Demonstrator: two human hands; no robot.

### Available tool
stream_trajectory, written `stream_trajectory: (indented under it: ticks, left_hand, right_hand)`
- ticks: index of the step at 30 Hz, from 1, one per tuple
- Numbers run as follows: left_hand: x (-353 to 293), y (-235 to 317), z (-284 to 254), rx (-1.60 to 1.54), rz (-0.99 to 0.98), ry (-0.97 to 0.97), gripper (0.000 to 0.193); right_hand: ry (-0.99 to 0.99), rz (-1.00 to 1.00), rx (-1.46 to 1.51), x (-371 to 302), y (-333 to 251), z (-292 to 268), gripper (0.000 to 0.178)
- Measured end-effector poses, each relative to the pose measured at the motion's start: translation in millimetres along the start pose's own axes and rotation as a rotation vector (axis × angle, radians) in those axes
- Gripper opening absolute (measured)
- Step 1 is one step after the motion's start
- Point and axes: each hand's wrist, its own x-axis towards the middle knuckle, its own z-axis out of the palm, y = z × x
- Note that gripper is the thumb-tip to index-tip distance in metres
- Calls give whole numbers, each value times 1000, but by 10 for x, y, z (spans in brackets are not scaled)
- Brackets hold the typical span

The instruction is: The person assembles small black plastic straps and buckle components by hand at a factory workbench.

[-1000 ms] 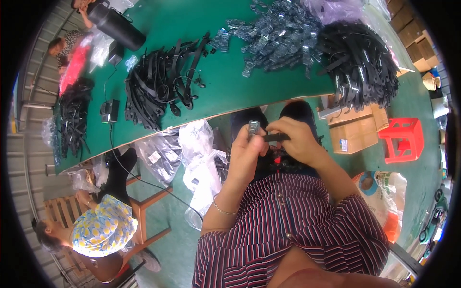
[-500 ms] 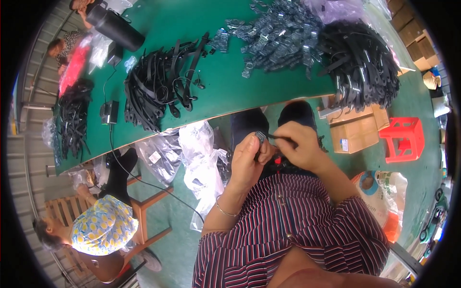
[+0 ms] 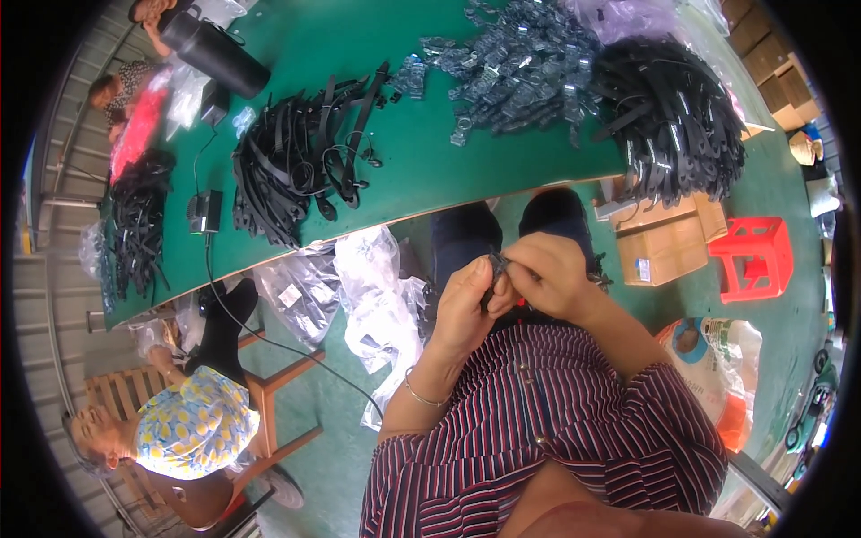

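Close together over my lap, both hands work on one small piece. My left hand [image 3: 468, 303] is closed, with thumb and fingers pinching a small grey plastic clip [image 3: 498, 262]. My right hand [image 3: 549, 276] is closed too, its fingertips pressed against the clip from the right, on a black strap mostly hidden by the fingers. On the green table [image 3: 413, 170] beyond lie a heap of similar bluish-grey plastic clips [image 3: 529, 81] and a thick bundle of black straps [image 3: 668, 125] to its right. A second pile of black straps [image 3: 291, 157] lies left of centre.
The table edge runs just beyond my hands. A black adapter [image 3: 204, 212] trails a cable down past my left arm. A black bottle [image 3: 215, 54] lies at the far left. A red stool [image 3: 753, 260] and cardboard box [image 3: 664, 247] stand right. A person [image 3: 193, 421] sits left.
My right hand has moved in against my left, and its fingertips now cover part of the clip. The seated person at left has turned their head.
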Motion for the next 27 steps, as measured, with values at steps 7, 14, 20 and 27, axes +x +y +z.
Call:
stream_trajectory:
  ticks: [7, 14, 20, 27]
  left_hand:
    - [-38, 165, 104, 520, 61, 248, 13]
    - [-71, 218, -1, 667, 50, 114, 10]
    - [-61, 300, 175, 622, 116, 219, 11]
    - [-33, 288, 61, 439, 25, 133, 8]
  right_hand:
    - [-173, 459, 755, -74, 81, -6, 22]
    - [-19, 617, 1362, -97, -5, -69, 8]
    - [-143, 668, 1158, -17, 1, -50, 6]
    - [-310, 464, 588, -16, 45, -97, 21]
